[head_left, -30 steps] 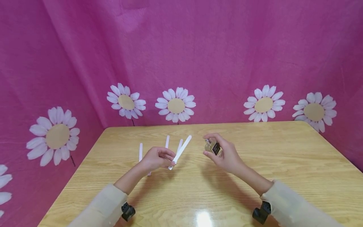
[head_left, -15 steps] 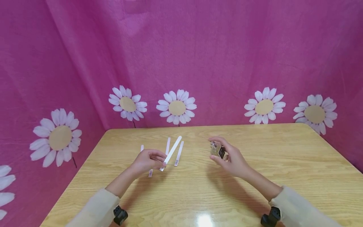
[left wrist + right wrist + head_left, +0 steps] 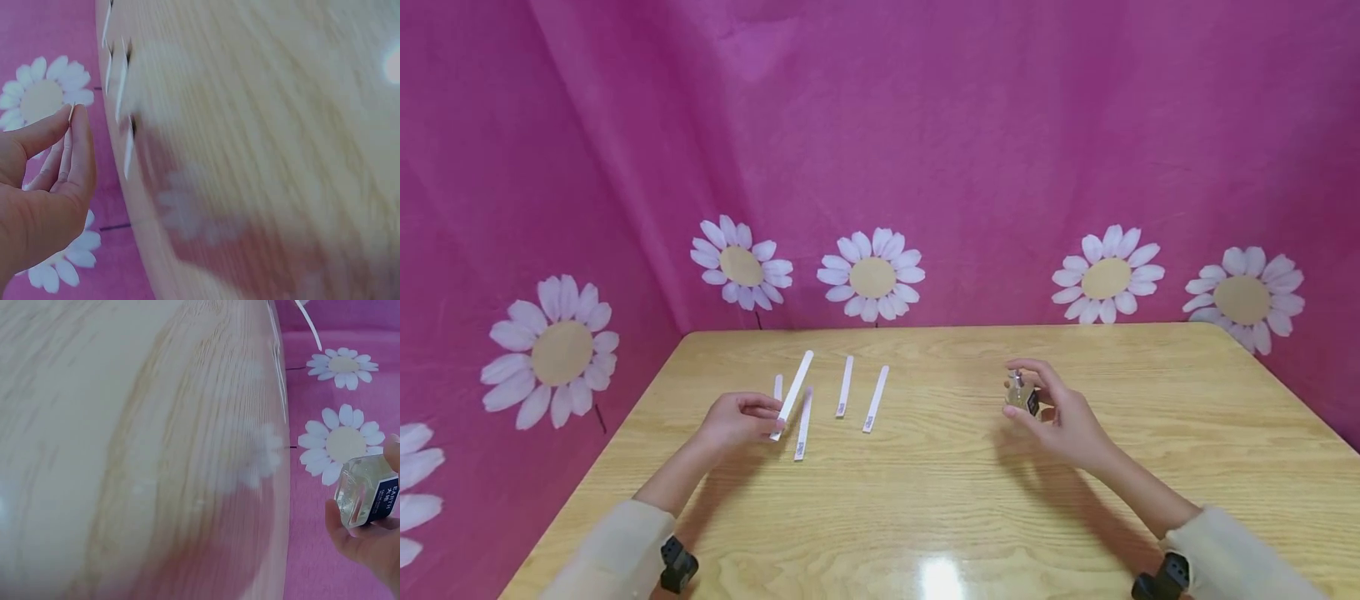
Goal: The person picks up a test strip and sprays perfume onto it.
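Note:
Between thumb and fingers, my left hand pinches a white perfume test strip by its lower end, tilted up to the right above the table. In the left wrist view this strip appears edge-on at the fingertips. To the right, my right hand grips a small clear glass perfume bottle with a silver spray neck. A finger lies over the bottle's top and the thumb is low on its side. The right wrist view shows its dark label and pale liquid.
Several more test strips lie on the wooden table, including one beside my left hand and two farther right, the outer being a strip with small print at its near end. A pink daisy-patterned curtain hangs around the table's back and left.
My hands have moved apart: the left one leftward with its strip, past the strips on the table, the right one rightward with the bottle. Strips once covered by the left hand now show.

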Demonstrator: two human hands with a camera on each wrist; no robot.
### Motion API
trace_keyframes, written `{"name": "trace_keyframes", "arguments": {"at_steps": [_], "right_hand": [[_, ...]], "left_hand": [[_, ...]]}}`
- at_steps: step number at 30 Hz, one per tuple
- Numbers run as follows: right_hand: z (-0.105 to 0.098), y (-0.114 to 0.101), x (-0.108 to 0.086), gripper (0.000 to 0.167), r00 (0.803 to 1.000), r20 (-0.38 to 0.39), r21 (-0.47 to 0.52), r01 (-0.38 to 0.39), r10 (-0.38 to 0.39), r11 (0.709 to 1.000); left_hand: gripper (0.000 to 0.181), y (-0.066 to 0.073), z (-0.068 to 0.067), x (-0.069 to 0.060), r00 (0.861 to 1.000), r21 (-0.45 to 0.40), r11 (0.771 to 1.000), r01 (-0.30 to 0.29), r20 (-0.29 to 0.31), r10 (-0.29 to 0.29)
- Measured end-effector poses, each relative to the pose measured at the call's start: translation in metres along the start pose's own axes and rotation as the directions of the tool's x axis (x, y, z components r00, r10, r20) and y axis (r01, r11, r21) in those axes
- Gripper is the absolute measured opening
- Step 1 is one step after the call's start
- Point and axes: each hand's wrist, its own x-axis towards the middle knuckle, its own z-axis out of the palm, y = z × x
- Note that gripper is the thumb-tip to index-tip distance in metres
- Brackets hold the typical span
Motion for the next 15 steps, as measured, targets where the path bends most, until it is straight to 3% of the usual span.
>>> {"name": "trace_keyframes", "arguments": {"at_steps": [8,15], "right_hand": [[-0.012,0.005,-0.007,0.054,1.000,-0.016,-0.015,-0.012,0.012,1.000],[-0.017,0.006,-0.010,0.054,0.999,-0.037,-0.006,-0.024,0.024,1.000]], "left_hand": [[0.036,-0.017,-0.026,0.004,0.999,0.060,0.998,0.016,-0.045,-0.013],[0.039,-0.029,-0.042,0.002,0.993,0.073,0.992,0.105,-0.059,-0.101]]}}
